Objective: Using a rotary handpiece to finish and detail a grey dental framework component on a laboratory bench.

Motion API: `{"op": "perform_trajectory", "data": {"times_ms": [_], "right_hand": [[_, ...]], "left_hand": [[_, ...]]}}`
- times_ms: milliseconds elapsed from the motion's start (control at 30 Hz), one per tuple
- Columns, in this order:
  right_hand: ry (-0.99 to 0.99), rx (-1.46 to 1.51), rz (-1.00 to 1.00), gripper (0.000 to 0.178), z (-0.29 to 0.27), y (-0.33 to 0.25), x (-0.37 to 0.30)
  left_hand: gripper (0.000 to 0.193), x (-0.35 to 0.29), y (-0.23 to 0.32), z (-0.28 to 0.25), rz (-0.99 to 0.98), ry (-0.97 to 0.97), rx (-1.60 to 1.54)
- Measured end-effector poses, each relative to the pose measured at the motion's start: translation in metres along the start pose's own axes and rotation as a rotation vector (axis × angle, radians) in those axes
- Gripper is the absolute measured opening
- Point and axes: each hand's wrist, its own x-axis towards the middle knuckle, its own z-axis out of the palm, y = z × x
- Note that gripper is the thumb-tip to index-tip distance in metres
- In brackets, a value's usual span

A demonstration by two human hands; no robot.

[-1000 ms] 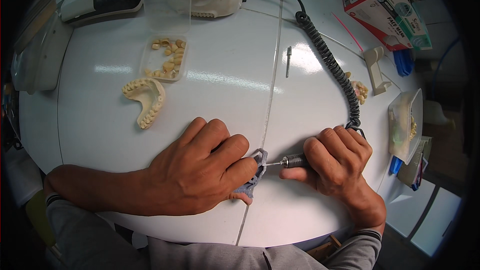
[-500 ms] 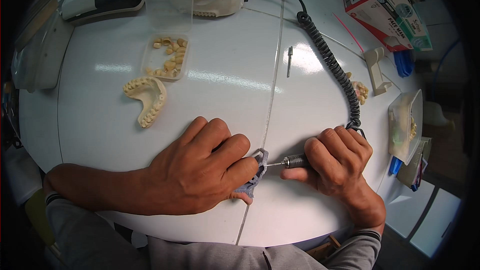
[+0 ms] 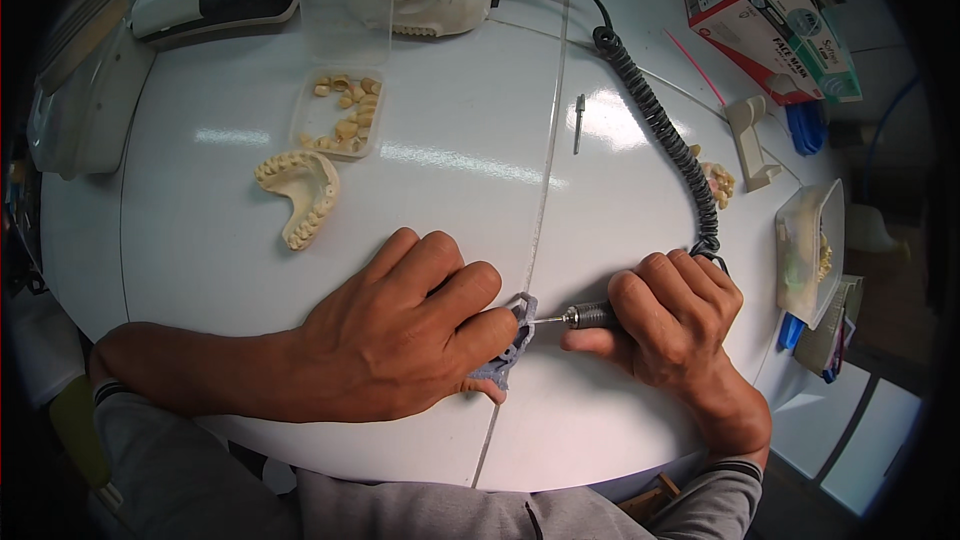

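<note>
At the lower centre of the frame, the left hand (image 3: 410,340) curls its fingers around a grey-blue, frame-like dental piece (image 3: 490,373), which is partly hidden beneath them. Just to its right, the right hand (image 3: 675,325) is wrapped round a dark rotary handpiece (image 3: 592,316); its thin bur (image 3: 547,320) points left and reaches the piece's right edge, though actual contact is too small to tell. A black coiled cord (image 3: 655,120) runs from the upper centre down to the right hand. Left of centre on the white bench (image 3: 200,250), a cream dental cast (image 3: 322,202) lies below an open clear plastic box (image 3: 297,125) of tooth-coloured crowns (image 3: 347,128).
</note>
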Motion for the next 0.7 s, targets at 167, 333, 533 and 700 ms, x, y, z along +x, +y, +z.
{"op": "perform_trajectory", "data": {"times_ms": [167, 333, 533, 700], "right_hand": [[0.021, -0.025, 0.061, 0.067, -0.002, 0.0, -0.003], [0.091, -0.09, 0.131, 0.062, 0.0, -0.005, -0.002], [0.167, -0.11, 0.217, 0.054, 0.008, -0.01, 0.0], [0.038, -0.058, 0.352, 0.056, 0.002, -0.014, 0.009]], "left_hand": [[0.06, 0.0, -0.004, -0.003, 0.001, 0.011, -0.026], [0.06, 0.001, -0.002, -0.006, -0.003, 0.014, -0.01], [0.061, 0.002, -0.001, -0.002, -0.073, 0.004, -0.049], [0.058, 0.0, 0.005, -0.008, -0.136, 0.034, -0.131]]}}
